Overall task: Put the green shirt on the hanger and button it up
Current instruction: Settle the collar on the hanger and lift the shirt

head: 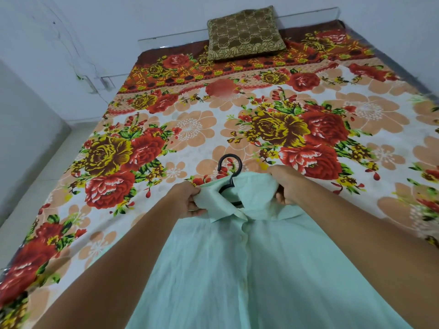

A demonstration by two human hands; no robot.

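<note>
I'm pinching the pale green cotton shirt (249, 269) collar with left hand (190, 200) and right hand (285, 186), both curled tight, spreading it over the black plastic hanger (229, 167) to seat it.

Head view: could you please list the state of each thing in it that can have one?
green shirt: laid on the bed, front placket closed below the collar, collar area held up.
hanger: black, hook sticking out of the collar, body mostly hidden inside the shirt.
left hand: grips the shirt's collar fabric.
right hand: grips the shirt's collar fabric.
cushion: lying at the bed's head.
</note>
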